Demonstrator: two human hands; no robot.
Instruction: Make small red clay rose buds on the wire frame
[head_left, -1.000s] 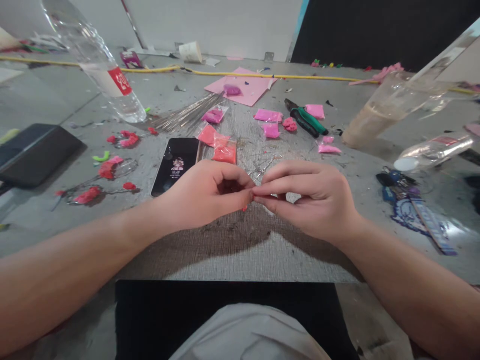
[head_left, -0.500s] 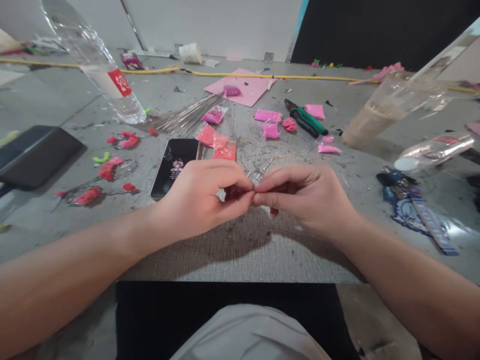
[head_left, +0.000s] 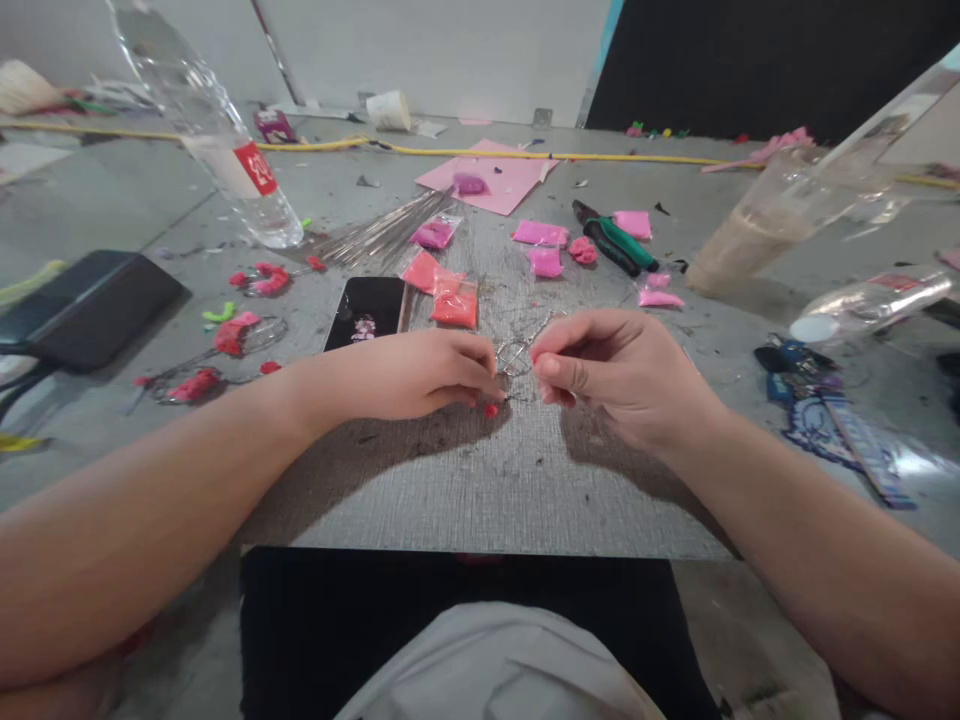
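My left hand is low over the table, its fingers curled together and pointing down. Just beneath its fingertips is a small red lump of clay; whether they touch it I cannot tell. My right hand is raised a little, thumb and forefinger pinched on a tiny piece of red clay, mostly hidden by the fingers. Between the hands, bent silvery wire lies on the table. A phone is partly covered by my left wrist. Behind it are packets of orange-red clay.
Wire pieces with red clay lie at left, near a black box-like object. A water bottle, a bundle of thin wires, pink clay packets and green-handled pliers stand or lie farther back. A cup of brown drink is right.
My hands, joined at the fingertips before, have come apart. The left has dropped toward the table and the right has shifted slightly right. A red lump now shows beneath the left fingers.
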